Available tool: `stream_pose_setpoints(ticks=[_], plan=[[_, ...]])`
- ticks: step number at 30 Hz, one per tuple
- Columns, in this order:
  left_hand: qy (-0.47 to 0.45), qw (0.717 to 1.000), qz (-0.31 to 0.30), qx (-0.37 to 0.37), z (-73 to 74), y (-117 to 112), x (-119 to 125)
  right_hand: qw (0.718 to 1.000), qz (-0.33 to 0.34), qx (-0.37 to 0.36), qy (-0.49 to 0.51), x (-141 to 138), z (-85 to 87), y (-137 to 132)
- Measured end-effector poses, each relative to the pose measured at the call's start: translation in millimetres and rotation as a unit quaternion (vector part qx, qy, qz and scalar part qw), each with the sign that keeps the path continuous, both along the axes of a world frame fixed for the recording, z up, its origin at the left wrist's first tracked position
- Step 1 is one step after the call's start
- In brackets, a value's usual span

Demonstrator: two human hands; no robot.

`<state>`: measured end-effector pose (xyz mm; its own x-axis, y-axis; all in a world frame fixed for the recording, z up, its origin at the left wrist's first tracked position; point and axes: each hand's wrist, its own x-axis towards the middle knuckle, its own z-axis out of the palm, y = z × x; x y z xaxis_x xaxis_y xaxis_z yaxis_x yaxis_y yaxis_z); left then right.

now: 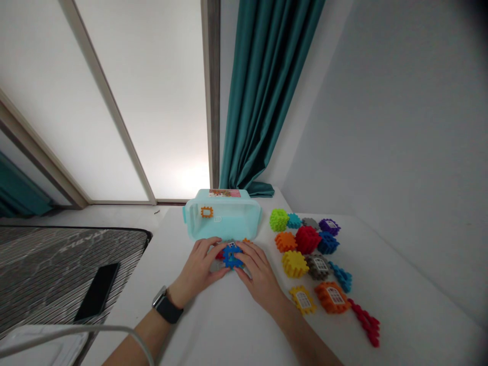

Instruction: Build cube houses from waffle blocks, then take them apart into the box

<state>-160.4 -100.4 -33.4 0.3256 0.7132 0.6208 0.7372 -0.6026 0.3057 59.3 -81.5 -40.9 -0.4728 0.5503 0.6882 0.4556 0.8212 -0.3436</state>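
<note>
From afar I judge the blue block (227, 258), just on the near side of the turquoise bin (237, 223), light, stiff plastic — best gripped by its notched edges, where left hand (201, 262) and right hand (262, 274) clasp it — with white table (221, 320) for moving nearer than the bin, the table's edge left of the bin, coloured blocks (307, 239) right.

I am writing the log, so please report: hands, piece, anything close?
Left hand and right hand: both on blue piece. Mint bin just beyond. Coloured blocks to the right, apart from both hands.
</note>
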Motion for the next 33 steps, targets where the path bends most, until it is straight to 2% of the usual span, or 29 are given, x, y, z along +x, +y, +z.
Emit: stream_pose_setpoints(ticks=[9,18,24,33], plan=[[-0.055,0.997,0.004,-0.047,-5.2,1.7,-0.6,0.998,-0.022,-0.034,0.042,-0.3,-7.3,1.3],[-0.035,0.999,0.004,-0.018,-3.2,0.4,0.2,0.999,-0.013,-0.012,0.028,1.6,-5.4,1.3],[-0.039,0.999,0.002,-0.024,-1.4,-0.5,3.2,1.0,-0.019,0.006,0.011,2.8,-4.5,1.6],[-0.169,0.98,-0.042,-0.091,-6.9,2.7,8.9,0.997,-0.027,-0.036,0.06,1.9,-4.4,1.9]])
